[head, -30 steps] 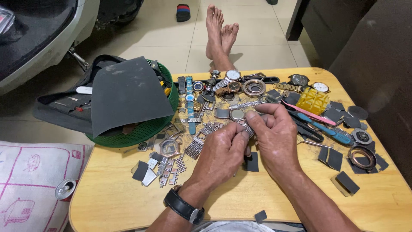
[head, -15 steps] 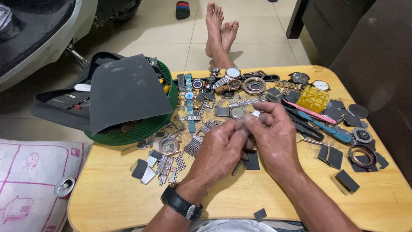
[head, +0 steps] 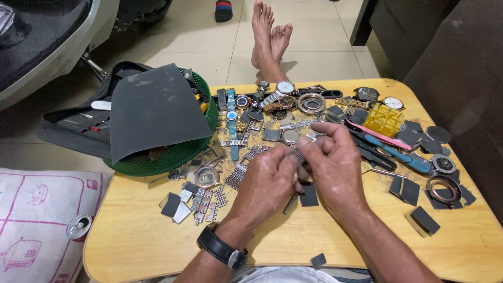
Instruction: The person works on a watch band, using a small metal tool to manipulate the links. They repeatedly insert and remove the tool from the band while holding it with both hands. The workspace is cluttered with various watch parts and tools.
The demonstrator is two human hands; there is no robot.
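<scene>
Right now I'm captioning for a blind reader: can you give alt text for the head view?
Left hand and right hand meet over a wooden table, pinching a metal watch bracelet; watches, cases and links lie scattered around, with a green basket under grey sandpaper.

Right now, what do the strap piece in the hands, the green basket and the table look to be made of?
The strap piece, pinched between the left hand and right hand, looks like linked metal: silvery, segmented, glinting. The green basket seems moulded plastic: an open mesh wall in one flat colour. The table looks like pale varnished wood, with faint grain and a soft sheen, though it could be laminate.
</scene>
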